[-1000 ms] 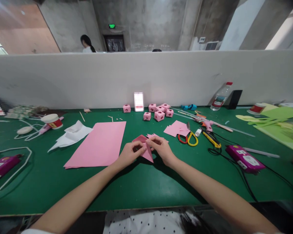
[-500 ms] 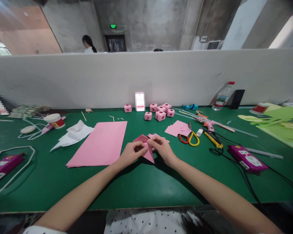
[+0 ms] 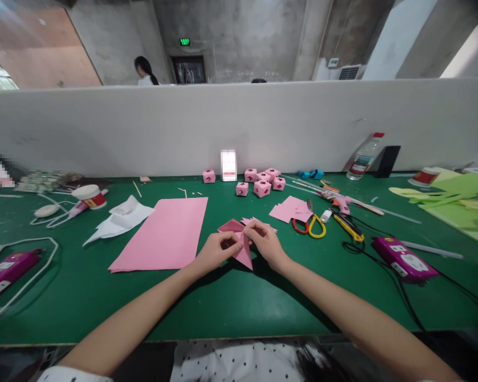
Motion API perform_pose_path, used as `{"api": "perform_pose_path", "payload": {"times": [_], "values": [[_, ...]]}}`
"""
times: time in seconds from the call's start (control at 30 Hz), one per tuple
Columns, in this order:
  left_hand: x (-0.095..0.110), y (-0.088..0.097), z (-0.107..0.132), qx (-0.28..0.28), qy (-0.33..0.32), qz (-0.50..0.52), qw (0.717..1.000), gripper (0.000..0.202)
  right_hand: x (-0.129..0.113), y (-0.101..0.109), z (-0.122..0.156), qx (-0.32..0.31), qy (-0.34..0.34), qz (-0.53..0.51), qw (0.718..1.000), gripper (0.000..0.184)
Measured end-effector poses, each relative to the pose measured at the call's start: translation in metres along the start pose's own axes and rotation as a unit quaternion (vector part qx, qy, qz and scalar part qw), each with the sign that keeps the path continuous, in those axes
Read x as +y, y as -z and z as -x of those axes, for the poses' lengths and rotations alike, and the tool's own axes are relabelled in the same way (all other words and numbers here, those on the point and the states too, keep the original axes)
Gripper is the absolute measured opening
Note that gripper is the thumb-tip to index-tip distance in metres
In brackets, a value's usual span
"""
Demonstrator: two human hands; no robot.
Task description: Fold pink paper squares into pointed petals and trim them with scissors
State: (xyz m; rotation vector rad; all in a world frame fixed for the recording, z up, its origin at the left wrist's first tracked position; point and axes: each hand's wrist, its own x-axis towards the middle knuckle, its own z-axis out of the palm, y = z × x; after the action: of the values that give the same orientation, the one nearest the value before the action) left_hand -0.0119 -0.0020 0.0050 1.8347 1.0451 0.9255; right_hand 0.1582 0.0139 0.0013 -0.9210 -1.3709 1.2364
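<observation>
Between both hands is a piece of folded pink paper (image 3: 245, 257), with one pointed corner hanging down toward me. My left hand (image 3: 219, 249) pinches its left side between thumb and fingers. My right hand (image 3: 266, 241) grips the upper right part, and its fingertips cover some of the folds. Just behind lie more small pink paper pieces (image 3: 258, 223), partly hidden by the right hand. Left of my left hand rests a stack of large pink sheets (image 3: 163, 233). Several folded pink paper cubes (image 3: 262, 188) stand toward the back, beside a bright upright phone (image 3: 228, 165).
On the right are pink paper squares (image 3: 289, 208), scissors (image 3: 317, 226), a yellow cutter (image 3: 348, 228), a glue gun (image 3: 341, 203), a purple power strip (image 3: 404, 259) and a bottle (image 3: 364, 157). A white crumpled sheet (image 3: 121, 218) and a paper cup (image 3: 90, 197) lie left. A partition (image 3: 143, 132) closes the back.
The folded paper's lower point has dropped slightly toward me. Both hands keep their grip, with the right fingers shifted a little. Everything else stays in place.
</observation>
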Motion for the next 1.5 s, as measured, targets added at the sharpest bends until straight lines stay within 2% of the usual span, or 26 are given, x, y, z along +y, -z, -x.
{"api": "perform_pose_path", "payload": {"times": [0.27, 0.57, 0.73, 0.9, 1.0, 1.1, 1.17, 1.23, 1.33, 1.5], "values": [[0.001, 0.002, -0.002, 0.012, 0.021, 0.019, 1.0, 0.031, 0.004, 0.003, -0.003, -0.026, 0.005, 0.033, 0.999, 0.04], [-0.001, 0.004, -0.004, 0.057, 0.023, 0.044, 0.997, 0.033, 0.005, 0.006, -0.003, -0.045, 0.032, 0.071, 0.996, 0.03], [0.002, 0.008, -0.004, 0.067, 0.016, 0.044, 0.997, 0.032, -0.001, 0.004, 0.002, -0.114, 0.043, 0.14, 0.983, 0.024], [0.003, 0.008, -0.004, 0.074, 0.018, 0.029, 0.997, 0.03, -0.002, 0.003, 0.005, -0.083, 0.055, 0.176, 0.979, 0.022], [0.002, 0.006, -0.003, 0.076, 0.008, 0.0, 0.997, 0.031, -0.005, 0.007, 0.004, -0.058, 0.129, 0.262, 0.955, 0.019], [0.001, 0.005, 0.0, 0.085, -0.043, -0.095, 0.991, 0.028, -0.009, 0.011, 0.005, -0.049, 0.23, 0.371, 0.898, 0.013], [0.001, 0.006, 0.002, 0.087, -0.093, -0.173, 0.977, 0.025, -0.01, 0.013, 0.006, -0.055, 0.264, 0.422, 0.865, 0.011], [0.0, 0.007, 0.004, 0.086, -0.138, -0.242, 0.957, 0.023, -0.011, 0.013, 0.008, -0.057, 0.28, 0.451, 0.846, 0.012], [-0.001, 0.009, 0.005, 0.088, -0.174, -0.304, 0.932, 0.021, -0.011, 0.013, 0.008, -0.045, 0.291, 0.458, 0.839, 0.013], [-0.002, 0.009, 0.005, 0.091, -0.174, -0.32, 0.927, 0.021, -0.011, 0.013, 0.006, -0.03, 0.288, 0.452, 0.844, 0.013]]}}
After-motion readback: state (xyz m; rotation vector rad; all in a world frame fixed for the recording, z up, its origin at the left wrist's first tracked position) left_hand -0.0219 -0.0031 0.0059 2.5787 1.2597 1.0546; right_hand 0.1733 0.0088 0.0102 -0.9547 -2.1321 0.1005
